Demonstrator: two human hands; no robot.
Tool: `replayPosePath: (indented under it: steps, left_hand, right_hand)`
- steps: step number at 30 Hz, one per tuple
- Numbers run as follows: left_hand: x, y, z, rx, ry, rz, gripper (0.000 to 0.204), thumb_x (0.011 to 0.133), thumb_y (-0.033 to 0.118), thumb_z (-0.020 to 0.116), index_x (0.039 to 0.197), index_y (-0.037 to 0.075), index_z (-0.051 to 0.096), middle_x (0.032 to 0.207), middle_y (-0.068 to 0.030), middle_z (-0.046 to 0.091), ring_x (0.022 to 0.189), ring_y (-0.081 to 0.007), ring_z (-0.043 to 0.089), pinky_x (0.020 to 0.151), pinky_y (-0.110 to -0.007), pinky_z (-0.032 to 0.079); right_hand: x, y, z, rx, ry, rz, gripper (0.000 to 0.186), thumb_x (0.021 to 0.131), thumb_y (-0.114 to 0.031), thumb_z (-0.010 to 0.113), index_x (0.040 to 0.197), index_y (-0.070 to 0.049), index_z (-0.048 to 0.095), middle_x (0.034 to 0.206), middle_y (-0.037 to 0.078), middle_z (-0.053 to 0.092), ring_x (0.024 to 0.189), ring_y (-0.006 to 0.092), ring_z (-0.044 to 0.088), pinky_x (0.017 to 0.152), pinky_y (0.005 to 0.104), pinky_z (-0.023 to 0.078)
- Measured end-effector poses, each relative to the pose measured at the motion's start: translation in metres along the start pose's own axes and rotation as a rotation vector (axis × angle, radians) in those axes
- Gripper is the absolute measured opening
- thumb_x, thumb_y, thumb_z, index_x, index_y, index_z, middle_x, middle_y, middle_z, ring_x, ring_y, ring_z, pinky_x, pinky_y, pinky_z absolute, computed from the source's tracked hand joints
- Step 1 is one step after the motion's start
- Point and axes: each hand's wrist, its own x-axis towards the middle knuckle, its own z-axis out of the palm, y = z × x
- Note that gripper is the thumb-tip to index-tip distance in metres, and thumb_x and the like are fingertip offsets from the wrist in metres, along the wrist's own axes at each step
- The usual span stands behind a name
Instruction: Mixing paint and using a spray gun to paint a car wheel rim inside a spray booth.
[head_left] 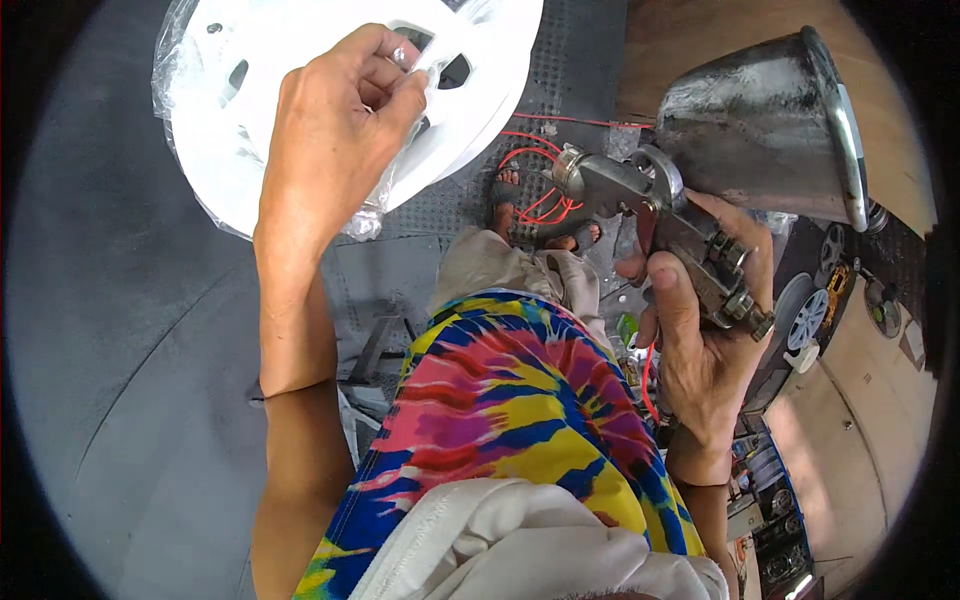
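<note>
A spray gun [690,235] with a dull metal cup [750,130] is gripped in my right hand [710,340]. The cup lies tilted toward the upper right, and the nozzle end points left. Over at the upper left is a white wheel rim [470,130] with openings between its spokes. Clear plastic film [175,90] hangs about its edge. My left hand [335,130] is raised over the rim, thumb and fingers pinched on a crumpled strand of the film, which trails down beside the wrist.
A red hose [540,205] lies looped on the dark textured floor [415,275] by my feet. At the right, a silver wheel [808,318] and other wheels stand near a pale wall panel [860,400]. Shelves with assorted items [770,500] are at the lower right.
</note>
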Motion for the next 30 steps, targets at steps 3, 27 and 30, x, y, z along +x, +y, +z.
replayPosePath:
  steps: [3,27,30]
  left_hand:
    - [-0.002,-0.002,0.0,0.0,0.018,0.047,0.016,0.088,0.009,0.068,0.098,-0.003,0.068,0.071,-0.0111,0.069,0.064,-0.0152,0.067,0.06,-0.03,0.053]
    - [0.003,-0.006,-0.007,0.039,-0.091,0.054,0.02,0.092,0.008,0.067,0.109,-0.003,0.066,0.083,-0.0062,0.069,0.072,-0.0078,0.06,0.066,-0.024,0.05]
    - [0.003,-0.008,-0.006,0.025,-0.096,0.039,0.02,0.092,0.008,0.066,0.109,-0.003,0.066,0.083,-0.0056,0.069,0.072,-0.0073,0.059,0.066,-0.023,0.049]
  right_hand:
    - [0.003,0.009,-0.003,-0.2,0.001,-0.178,0.039,0.094,-0.02,0.068,0.125,-0.002,0.052,0.09,0.012,0.07,0.069,0.0084,0.062,0.048,0.0162,0.04]
    - [-0.008,-0.014,0.001,-0.063,0.175,-0.103,0.041,0.091,-0.019,0.067,0.123,0.001,0.052,0.098,0.013,0.067,0.075,0.0161,0.069,0.046,0.0165,0.046]
    - [-0.011,-0.01,-0.005,-0.112,0.159,-0.119,0.042,0.091,-0.02,0.067,0.124,0.001,0.051,0.097,0.013,0.067,0.075,0.0165,0.069,0.045,0.0171,0.045]
